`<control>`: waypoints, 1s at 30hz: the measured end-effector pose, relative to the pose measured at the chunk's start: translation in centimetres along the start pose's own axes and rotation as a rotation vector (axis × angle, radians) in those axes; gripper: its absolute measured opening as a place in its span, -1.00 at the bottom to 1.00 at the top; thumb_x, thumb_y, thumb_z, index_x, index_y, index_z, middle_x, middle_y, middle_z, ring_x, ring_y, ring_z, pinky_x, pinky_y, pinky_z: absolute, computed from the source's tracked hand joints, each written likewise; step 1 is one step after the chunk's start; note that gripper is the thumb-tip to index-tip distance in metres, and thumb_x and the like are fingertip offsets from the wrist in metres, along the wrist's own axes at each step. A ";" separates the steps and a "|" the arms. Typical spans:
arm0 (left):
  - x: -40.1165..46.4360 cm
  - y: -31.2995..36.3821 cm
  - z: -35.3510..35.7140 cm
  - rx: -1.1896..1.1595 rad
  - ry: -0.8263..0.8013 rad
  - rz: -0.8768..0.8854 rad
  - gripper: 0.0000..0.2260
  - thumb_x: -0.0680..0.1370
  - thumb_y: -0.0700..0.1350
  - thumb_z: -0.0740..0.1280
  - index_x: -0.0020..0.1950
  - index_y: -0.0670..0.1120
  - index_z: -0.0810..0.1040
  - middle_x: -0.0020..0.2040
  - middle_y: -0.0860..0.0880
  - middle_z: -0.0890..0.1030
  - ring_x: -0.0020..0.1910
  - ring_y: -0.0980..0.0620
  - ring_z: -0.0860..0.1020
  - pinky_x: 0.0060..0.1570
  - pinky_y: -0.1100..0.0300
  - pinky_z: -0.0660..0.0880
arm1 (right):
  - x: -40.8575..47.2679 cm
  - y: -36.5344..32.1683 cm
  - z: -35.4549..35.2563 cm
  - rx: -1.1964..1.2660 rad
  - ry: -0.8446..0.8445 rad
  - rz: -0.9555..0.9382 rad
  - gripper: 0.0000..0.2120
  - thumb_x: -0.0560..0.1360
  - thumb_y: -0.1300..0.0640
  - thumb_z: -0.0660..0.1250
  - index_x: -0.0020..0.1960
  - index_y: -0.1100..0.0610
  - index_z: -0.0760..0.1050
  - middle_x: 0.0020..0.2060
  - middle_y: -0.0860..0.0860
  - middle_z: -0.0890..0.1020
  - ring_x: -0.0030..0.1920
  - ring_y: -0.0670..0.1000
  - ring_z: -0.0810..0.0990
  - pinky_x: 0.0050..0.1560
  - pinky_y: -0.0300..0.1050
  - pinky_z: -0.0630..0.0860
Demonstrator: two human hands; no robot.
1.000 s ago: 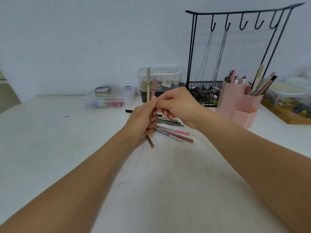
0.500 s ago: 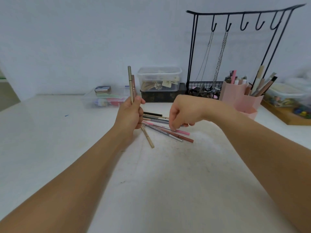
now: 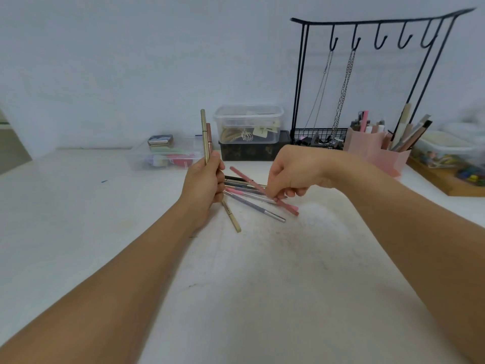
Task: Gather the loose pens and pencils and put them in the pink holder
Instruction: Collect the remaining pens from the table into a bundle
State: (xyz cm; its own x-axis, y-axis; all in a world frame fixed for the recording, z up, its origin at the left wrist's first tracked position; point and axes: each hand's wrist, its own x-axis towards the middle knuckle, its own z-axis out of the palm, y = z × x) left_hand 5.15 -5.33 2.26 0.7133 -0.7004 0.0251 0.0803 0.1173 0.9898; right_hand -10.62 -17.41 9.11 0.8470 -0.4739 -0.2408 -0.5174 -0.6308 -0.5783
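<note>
Tabletop, white and scuffed under a pale wall, carries left hand gripping two upright pencils, loose pens mid-table, right hand pinching a pink pencil, pink holder far right

Both hands curled, gripping
</note>
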 end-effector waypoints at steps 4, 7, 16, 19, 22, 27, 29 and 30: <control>-0.7 0.4 0.2 -0.171 -0.115 -0.015 -0.70 0.63 0.14 0.31 -0.12 -0.07 0.47 -0.47 0.08 0.20 -0.54 0.12 0.13 -0.63 0.30 0.15 | 0.1 -0.3 -0.2 0.335 0.063 -0.099 -0.91 0.44 0.21 0.49 -0.13 0.25 0.71 -0.27 0.11 0.70 -0.36 -0.06 0.56 -0.42 -0.26 0.46; -1.2 0.5 0.6 -0.221 -0.207 0.000 -0.69 0.53 0.20 0.42 -0.15 -0.03 0.54 -0.43 0.07 0.20 -0.50 0.12 0.12 -0.63 0.30 0.14 | 0.6 -1.0 1.2 0.555 0.169 -0.196 -0.85 0.44 0.17 0.51 -0.08 0.26 0.70 -0.27 0.08 0.69 -0.36 -0.07 0.59 -0.44 -0.26 0.46; -1.6 -0.3 1.7 -0.085 -0.247 0.025 -0.72 0.66 0.12 0.19 -0.13 -0.04 0.41 -0.49 0.04 0.40 -0.52 0.09 0.31 -0.58 0.29 0.18 | 1.4 -2.6 5.6 0.756 0.365 -0.219 -0.95 0.46 0.32 0.47 -0.13 0.33 0.67 -0.37 0.17 0.67 -0.42 -0.01 0.65 -0.44 -0.26 0.53; -1.8 -0.4 1.6 0.043 -0.170 0.053 -0.72 0.69 0.12 0.12 -0.07 -0.03 0.42 -0.50 0.04 0.45 -0.56 0.09 0.41 -0.58 0.28 0.21 | 1.3 -2.6 6.0 0.696 0.394 -0.221 -0.95 0.45 0.35 0.45 -0.16 0.35 0.67 -0.40 0.23 0.64 -0.44 0.07 0.61 -0.43 -0.22 0.55; -1.6 -0.1 1.1 0.123 -0.120 0.073 -0.72 0.68 0.14 0.08 -0.09 0.00 0.39 -0.47 0.02 0.49 -0.55 0.05 0.42 -0.58 0.28 0.23 | 1.1 -2.4 5.3 0.623 0.403 -0.238 -0.95 0.45 0.34 0.46 -0.18 0.29 0.68 -0.34 0.26 0.69 -0.43 0.04 0.61 -0.47 -0.23 0.52; -0.7 0.7 -0.2 0.031 -0.053 0.092 -0.66 0.67 0.24 0.07 -0.11 0.02 0.31 -0.48 0.06 0.39 -0.59 0.08 0.31 -0.62 0.32 0.18 | 0.9 -1.1 2.9 -0.032 0.356 -0.160 -0.85 0.38 0.05 0.58 -0.24 0.12 0.70 -0.48 -0.06 0.65 -0.47 -0.17 0.56 -0.41 -0.30 0.48; -0.5 0.7 -0.4 0.005 -0.019 0.077 -0.64 0.66 0.25 0.13 -0.16 0.01 0.31 -0.49 0.07 0.36 -0.58 0.10 0.29 -0.63 0.31 0.17 | 0.8 -0.9 2.9 -0.197 0.264 -0.097 -0.78 0.36 0.00 0.60 -0.24 0.14 0.68 -0.38 -0.01 0.67 -0.34 -0.05 0.62 -0.31 -0.17 0.56; -0.4 0.6 -0.5 -0.005 -0.011 0.061 -0.62 0.65 0.25 0.17 -0.18 0.00 0.31 -0.49 0.07 0.34 -0.57 0.10 0.30 -0.63 0.31 0.17 | 0.7 -0.9 3.0 -0.253 0.233 -0.076 -0.76 0.36 -0.01 0.60 -0.22 0.17 0.68 -0.32 0.03 0.70 -0.27 0.02 0.65 -0.24 -0.10 0.61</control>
State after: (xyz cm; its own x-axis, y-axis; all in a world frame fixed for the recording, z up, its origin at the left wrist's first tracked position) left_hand 5.20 -4.63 2.83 0.7095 -0.6994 0.0864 0.0410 0.1634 0.9857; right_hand -9.14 -15.33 7.14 0.8489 -0.5285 -0.0033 -0.4921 -0.7882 -0.3695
